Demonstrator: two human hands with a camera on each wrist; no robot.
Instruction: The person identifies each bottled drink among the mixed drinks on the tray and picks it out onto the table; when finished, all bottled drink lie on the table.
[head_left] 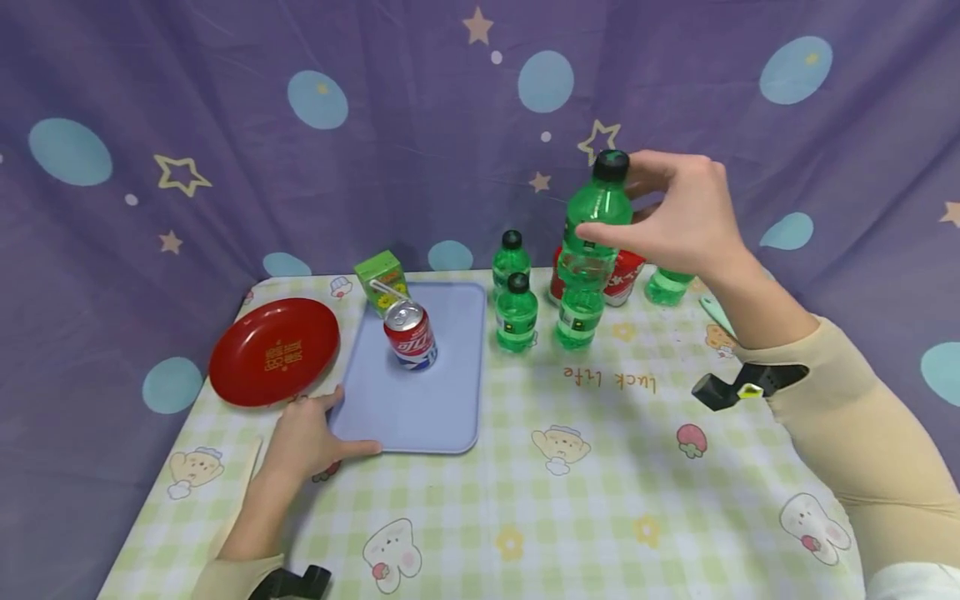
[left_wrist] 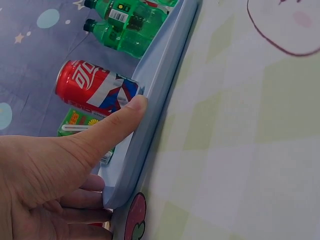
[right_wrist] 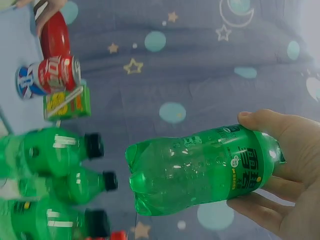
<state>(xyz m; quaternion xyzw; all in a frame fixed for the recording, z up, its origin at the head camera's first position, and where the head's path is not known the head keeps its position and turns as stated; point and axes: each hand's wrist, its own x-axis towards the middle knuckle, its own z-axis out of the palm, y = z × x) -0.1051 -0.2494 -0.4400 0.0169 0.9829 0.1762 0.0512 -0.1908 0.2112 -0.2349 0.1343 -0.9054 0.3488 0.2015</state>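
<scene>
My right hand [head_left: 686,212] grips a green soda bottle [head_left: 597,204] with a black cap, near its upper part. The bottle is off the table, upright in the head view, with its base overlapping another green bottle [head_left: 577,321] there. In the right wrist view, thumb and fingers lie on either side of the held bottle [right_wrist: 200,170]. My left hand [head_left: 303,437] touches the near left corner of a light blue tray [head_left: 408,421], thumb straight along the near rim [left_wrist: 165,100] and fingers at the left side. On the tray stands a red soda can [head_left: 411,337].
A green drink carton [head_left: 381,279] with a straw stands by the tray's far left corner. Left of the tray lies a red plate [head_left: 273,354]. Several green bottles [head_left: 516,321] stand to its right, with red packaging [head_left: 622,279] partly hidden behind. A pale green object [head_left: 716,312] lies far right.
</scene>
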